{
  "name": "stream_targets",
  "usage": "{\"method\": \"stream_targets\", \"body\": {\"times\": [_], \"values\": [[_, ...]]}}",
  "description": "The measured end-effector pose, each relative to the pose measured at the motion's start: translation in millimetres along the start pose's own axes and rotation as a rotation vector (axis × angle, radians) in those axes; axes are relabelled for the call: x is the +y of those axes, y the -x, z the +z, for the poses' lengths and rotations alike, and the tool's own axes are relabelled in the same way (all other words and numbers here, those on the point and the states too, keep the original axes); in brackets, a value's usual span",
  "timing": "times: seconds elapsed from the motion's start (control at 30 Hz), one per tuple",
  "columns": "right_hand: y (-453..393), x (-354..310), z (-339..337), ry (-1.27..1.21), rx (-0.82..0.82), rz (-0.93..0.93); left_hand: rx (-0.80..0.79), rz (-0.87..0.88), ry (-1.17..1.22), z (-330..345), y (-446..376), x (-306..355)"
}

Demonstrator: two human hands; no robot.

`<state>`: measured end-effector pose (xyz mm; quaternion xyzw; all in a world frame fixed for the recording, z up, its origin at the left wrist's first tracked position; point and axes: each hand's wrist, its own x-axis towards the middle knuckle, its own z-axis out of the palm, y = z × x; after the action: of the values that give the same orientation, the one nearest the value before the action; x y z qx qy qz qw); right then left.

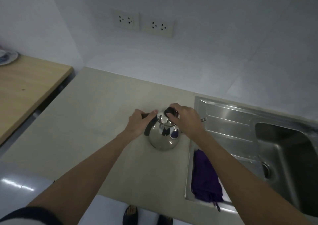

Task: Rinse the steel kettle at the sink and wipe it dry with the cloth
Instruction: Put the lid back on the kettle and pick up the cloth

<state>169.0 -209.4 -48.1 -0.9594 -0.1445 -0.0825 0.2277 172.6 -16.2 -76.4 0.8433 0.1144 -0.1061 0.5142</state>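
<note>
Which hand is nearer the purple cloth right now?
Right. The right hand grips the kettle lid knob, up-left of the purple cloth; the left hand holds the handle, farther left.

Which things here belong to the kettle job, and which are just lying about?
Job:
steel kettle, left hand holding its handle
lid knob, pinched by right hand
purple cloth on drainboard
sink

Lying about:
plate on wooden table
wall sockets
</note>
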Motion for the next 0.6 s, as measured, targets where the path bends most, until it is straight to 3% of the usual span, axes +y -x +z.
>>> {"method": "stream_targets", "body": {"times": [0.2,0.6], "values": [[-5,-3,-7,-0.178,-0.186,0.15,-0.103,-0.124,-0.033,0,-12,1],[-6,-16,-10,-0.198,-0.205,0.254,-0.034,-0.104,0.031,7,-18,-7]]}}
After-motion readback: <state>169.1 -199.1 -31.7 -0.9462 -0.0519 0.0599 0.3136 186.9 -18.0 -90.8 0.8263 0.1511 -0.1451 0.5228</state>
